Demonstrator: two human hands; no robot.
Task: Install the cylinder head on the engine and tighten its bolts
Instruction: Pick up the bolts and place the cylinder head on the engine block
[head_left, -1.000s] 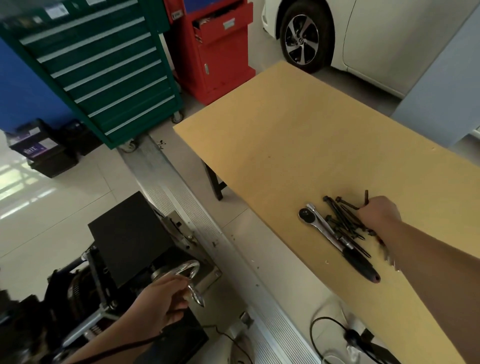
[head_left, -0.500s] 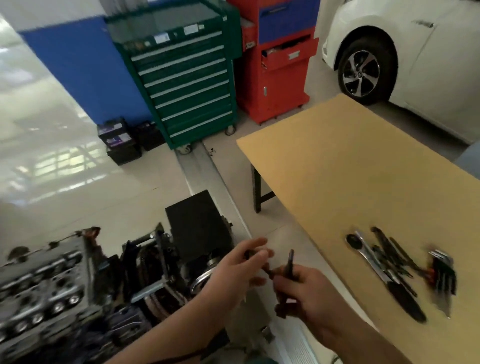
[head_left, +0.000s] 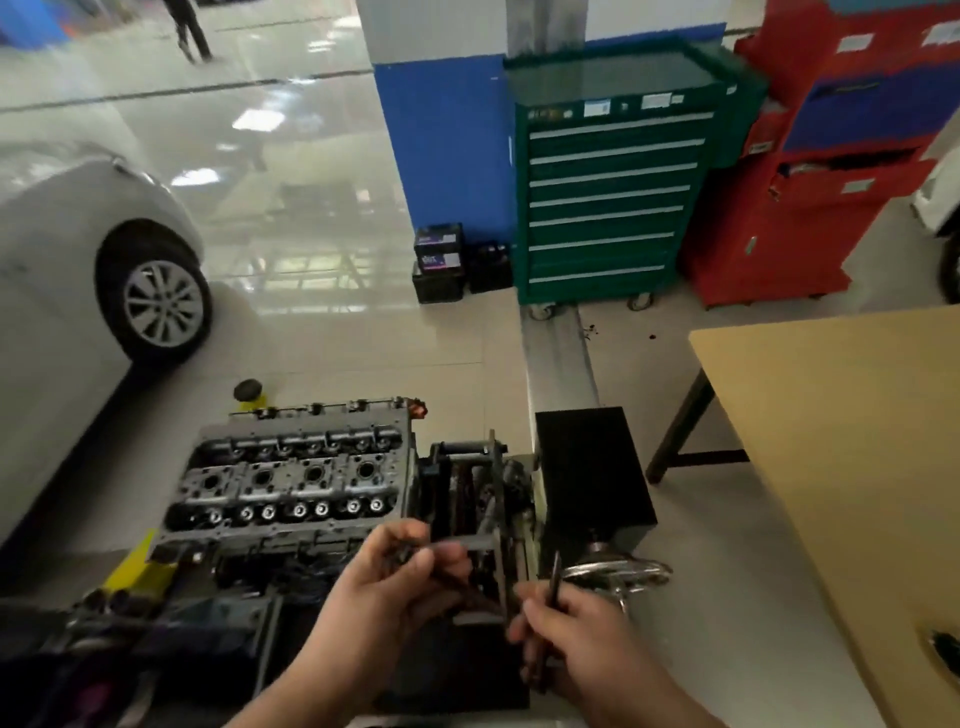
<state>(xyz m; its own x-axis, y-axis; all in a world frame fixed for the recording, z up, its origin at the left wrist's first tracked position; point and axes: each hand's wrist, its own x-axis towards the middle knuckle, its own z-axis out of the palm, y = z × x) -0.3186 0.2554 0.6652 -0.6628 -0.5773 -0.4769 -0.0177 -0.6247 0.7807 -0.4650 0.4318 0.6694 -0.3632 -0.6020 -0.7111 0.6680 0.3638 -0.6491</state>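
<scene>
Both hands have bolts: left hand (head_left: 400, 577) pinches one bolt (head_left: 447, 577), right hand (head_left: 566, 639) is wrapped round another bolt (head_left: 555, 577) standing upright. Cylinder head (head_left: 291, 478) sits on the engine just beyond the left hand.

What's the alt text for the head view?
Both hands hold dark bolts in front of an engine on a stand: left hand pinches one, right hand grips another upright. The cylinder head faces up; a green tool cabinet stands behind.

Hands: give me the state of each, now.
Left hand: pinching a dark bolt.
Right hand: gripping more bolts.
</scene>
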